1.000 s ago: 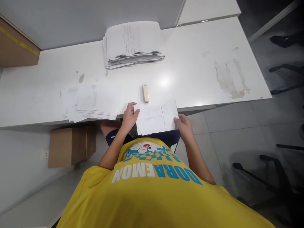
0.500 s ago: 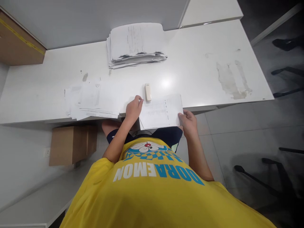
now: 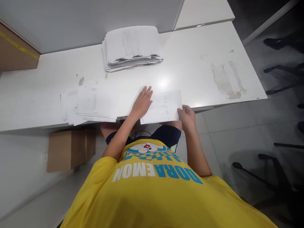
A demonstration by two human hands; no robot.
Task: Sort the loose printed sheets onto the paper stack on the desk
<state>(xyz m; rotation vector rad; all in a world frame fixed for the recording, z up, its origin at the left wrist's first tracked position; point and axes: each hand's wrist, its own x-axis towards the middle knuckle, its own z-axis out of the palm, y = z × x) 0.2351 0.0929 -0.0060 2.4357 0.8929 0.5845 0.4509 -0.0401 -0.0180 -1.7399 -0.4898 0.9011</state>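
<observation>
My left hand (image 3: 142, 103) lies palm down with its fingers stretched out over the left edge of some printed sheets of paper (image 3: 169, 104). The cream stapler seen there earlier is hidden, apparently beneath this hand. At the sheets' lower right corner, my right hand (image 3: 187, 117) pinches the paper between thumb and fingers. The sheets overhang the front edge of the white table (image 3: 190, 72) a little.
A thick stack of papers (image 3: 133, 44) stands at the back of the table. Loose printed sheets (image 3: 89, 101) lie on the left. Cardboard boxes (image 3: 59, 150) sit under the table and at the far left. Chair legs (image 3: 256, 177) are on the floor to the right.
My left hand has moved up and right from the sheets' left edge, its fingers now extended, covering where the stapler lay. My right hand still holds the paper's corner. The view has shifted slightly.
</observation>
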